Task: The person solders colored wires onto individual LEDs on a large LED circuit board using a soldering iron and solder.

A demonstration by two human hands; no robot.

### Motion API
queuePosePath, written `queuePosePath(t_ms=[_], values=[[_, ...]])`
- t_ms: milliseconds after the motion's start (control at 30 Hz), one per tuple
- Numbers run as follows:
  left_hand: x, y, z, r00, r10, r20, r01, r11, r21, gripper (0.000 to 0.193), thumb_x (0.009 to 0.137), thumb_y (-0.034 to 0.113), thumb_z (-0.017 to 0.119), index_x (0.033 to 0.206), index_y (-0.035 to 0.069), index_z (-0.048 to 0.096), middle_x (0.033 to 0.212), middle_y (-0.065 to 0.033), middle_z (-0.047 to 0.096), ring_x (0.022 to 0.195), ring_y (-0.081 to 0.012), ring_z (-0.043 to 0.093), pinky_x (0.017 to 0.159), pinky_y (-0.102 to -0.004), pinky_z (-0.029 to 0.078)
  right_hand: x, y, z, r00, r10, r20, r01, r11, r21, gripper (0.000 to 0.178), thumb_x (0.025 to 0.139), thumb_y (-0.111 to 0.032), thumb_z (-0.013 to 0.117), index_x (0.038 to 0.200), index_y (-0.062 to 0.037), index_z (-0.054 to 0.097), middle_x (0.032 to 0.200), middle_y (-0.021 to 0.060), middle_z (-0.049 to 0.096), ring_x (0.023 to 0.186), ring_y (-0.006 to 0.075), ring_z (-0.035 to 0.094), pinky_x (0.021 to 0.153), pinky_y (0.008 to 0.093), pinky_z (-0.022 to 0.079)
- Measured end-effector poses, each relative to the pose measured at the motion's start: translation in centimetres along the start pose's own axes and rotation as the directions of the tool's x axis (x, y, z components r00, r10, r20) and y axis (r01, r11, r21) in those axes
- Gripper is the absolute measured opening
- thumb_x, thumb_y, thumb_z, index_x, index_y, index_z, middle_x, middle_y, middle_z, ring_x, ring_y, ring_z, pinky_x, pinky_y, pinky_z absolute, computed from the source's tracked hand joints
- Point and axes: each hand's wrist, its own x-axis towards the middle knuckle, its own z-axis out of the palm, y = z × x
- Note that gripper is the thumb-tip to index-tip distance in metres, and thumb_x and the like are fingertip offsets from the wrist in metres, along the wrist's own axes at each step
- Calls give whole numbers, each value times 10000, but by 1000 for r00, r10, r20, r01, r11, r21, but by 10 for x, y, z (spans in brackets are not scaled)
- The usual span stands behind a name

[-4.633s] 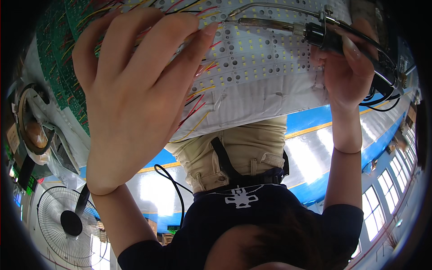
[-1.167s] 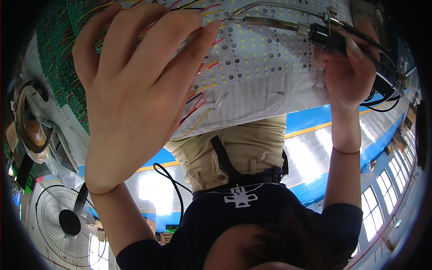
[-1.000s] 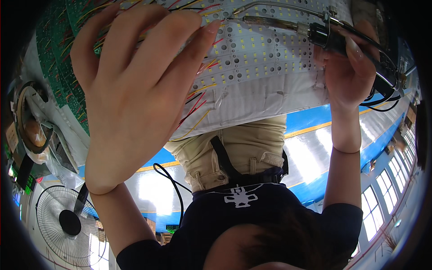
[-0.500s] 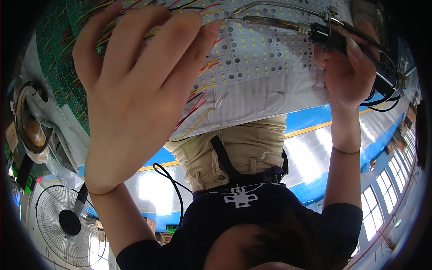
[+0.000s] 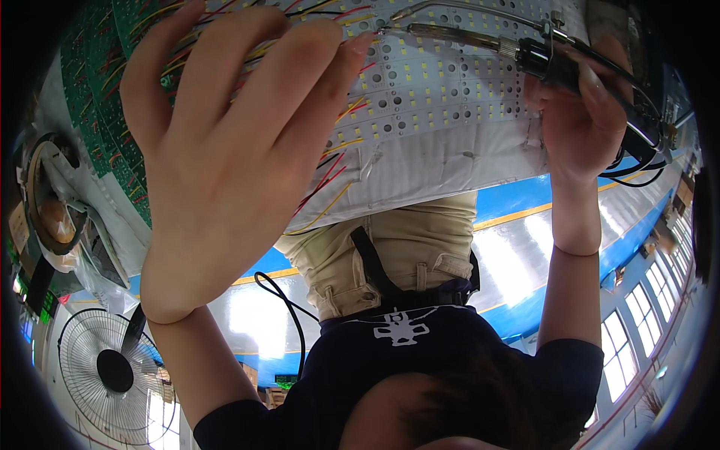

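Note:
My left hand spreads over the white LED boards, its thumb and forefinger pinched on a thin wire whose end lies at a solder pad. The fingers hide most of that wire. From the right, my right hand grips a soldering iron by its black handle. A curved metal solder-feed tube is clamped along the iron. The iron's tip points left and stands a little apart from the pad beside my left fingertips. More red, yellow and black wires stick out from under my left hand.
Green circuit boards with wires lie at the left. White sheeting covers the near table edge. Black cables hang at the right. A roll in a plastic bag and a fan are at the left.
The iron's tip and the feed tube have drawn back slightly to the right, off the pad. My left hand stays nearly in place, still pinching.

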Motion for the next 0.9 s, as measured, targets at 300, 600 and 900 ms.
queuePosePath(t_ms=[300, 600, 900], values=[[7, 6, -6, 994, -5, 107, -11, 988, 153, 334, 758, 174, 641, 1089, 206, 672, 1065, 66, 568, 1004, -161, 522, 997, -399, 330, -4, 0, 2, 986, 4, -165, -8, 1000, -25, 219, 880, -92, 405, 1020, 63, 469, 936, 244, 600, 564, 266, 510, 476, 337, 362], [1, 1, -2, 1000, -18, 25, 18, 1000, -1, 328, 764, 183, 641, 1090, 207, 674, 1067, 64, 567, 1007, -160, 519, 1001, -398, 328, -6, 3, -1, 990, -15, -138, 20, 999, 38, 268, 880, -81, 394, 1061, 86, 497, 954, 242, 592, 575, 278, 519, 477, 338, 372], [0, 1, -2, 999, -16, 29, 16, 1000, 2, 322, 766, 181, 639, 1085, 207, 674, 1073, 66, 569, 1011, -161, 521, 1002, -399, 326, -4, 4, -3, 998, -36, -53, 38, 999, 37, 276, 877, -79, 389, 1089, 76, 475, 988, 262, 595, 579, 284, 524, 487, 350, 384]])
